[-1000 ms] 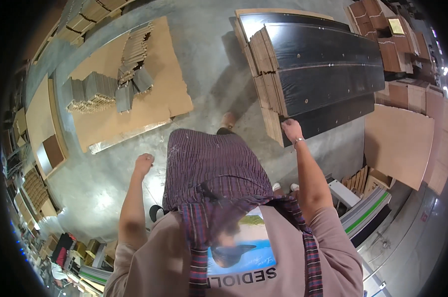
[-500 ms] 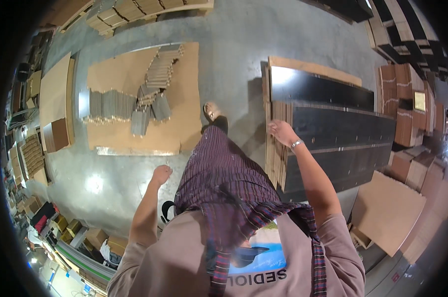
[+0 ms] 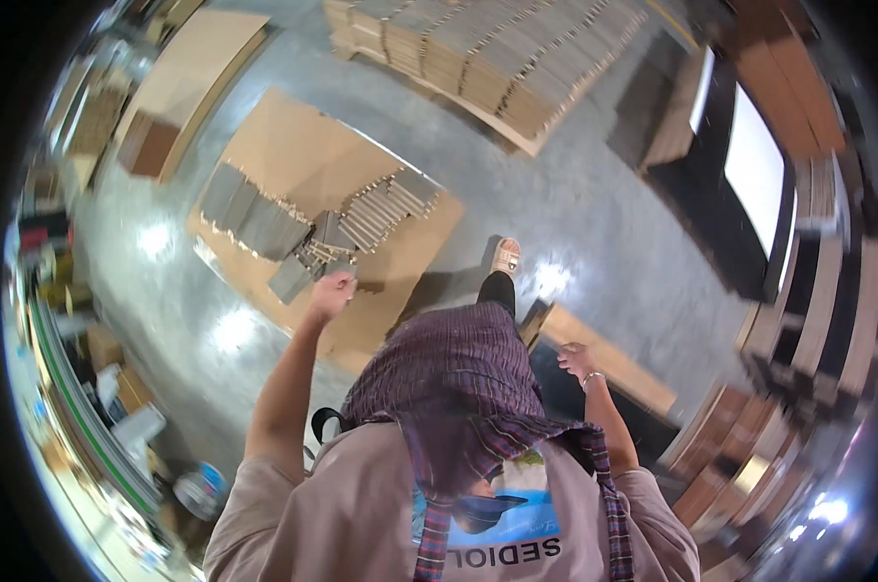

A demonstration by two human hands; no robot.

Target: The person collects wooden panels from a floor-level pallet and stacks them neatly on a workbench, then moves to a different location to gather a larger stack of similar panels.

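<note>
Down past the left hand [image 3: 334, 294] lie grey strips [image 3: 264, 219]; box [image 3: 133, 390] contents look unclear

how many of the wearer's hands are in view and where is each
2: the left hand appears over the brown cardboard sheet, by the grey strips; the right hand appears over the black panel. Neither is hidden.
</note>
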